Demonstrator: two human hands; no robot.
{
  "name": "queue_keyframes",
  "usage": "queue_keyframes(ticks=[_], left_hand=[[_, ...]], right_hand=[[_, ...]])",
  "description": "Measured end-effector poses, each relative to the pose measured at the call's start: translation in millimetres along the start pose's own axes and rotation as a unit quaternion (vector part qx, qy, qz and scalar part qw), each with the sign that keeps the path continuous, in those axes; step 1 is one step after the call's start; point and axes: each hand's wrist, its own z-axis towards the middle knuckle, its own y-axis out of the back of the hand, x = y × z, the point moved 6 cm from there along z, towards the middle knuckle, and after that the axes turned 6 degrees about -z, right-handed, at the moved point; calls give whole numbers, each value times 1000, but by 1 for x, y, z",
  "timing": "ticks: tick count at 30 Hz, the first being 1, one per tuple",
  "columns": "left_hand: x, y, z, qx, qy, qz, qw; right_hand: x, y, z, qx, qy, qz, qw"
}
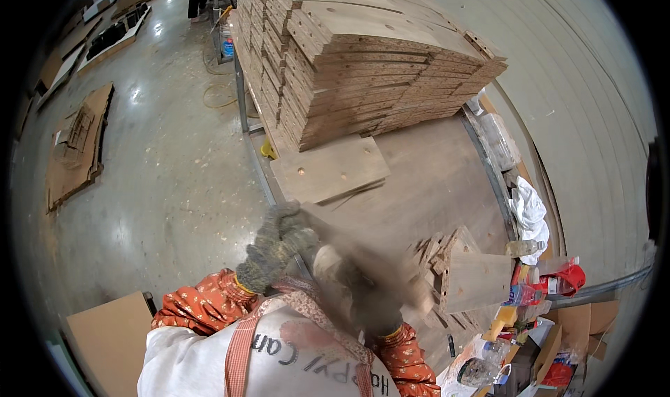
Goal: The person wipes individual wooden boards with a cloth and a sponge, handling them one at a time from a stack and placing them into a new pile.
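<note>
My left hand (pixel 278 246), in a grey knitted glove, is closed around the near left end of a wooden board (pixel 363 247) held in front of my chest. The board is smeared by motion. My gloved right hand (pixel 373 303) lies against the board's near side, also blurred, so its fingers cannot be made out. Something pale shows between the two hands, too blurred to name. Just beyond, a flat light-brown panel (pixel 331 168) with small round holes lies on the workbench (pixel 443 167).
A tall stack of drilled boards (pixel 391 62) fills the bench's far end. Smaller wood pieces (pixel 474 278) are heaped at the right. Along the right edge are a white cloth (pixel 529 212), a red container (pixel 572 277) and plastic bottles (pixel 481 370). Cardboard (pixel 80 146) lies on the floor at left.
</note>
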Motion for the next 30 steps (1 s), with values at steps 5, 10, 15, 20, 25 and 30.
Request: queue_keyframes(ticks=[5,10,15,20,25,30], left_hand=[[-49,28,-1,-27,63,73,995],[-44,39,-7,39,99,-10,994],[-19,44,10,55,116,15,992],[-13,43,18,49,132,-84,987],[-15,45,24,-32,150,-132,979],[-9,40,28,-111,172,-153,967]], right_hand=[[7,16,28,-45,-22,-291,956],[-18,-14,74,-30,-137,-387,912],[-58,-47,73,-9,-175,-408,896],[-48,-34,64,-142,-155,-240,948],[-27,-13,47,-182,-118,-257,942],[-3,20,74,-247,-99,-242,933]])
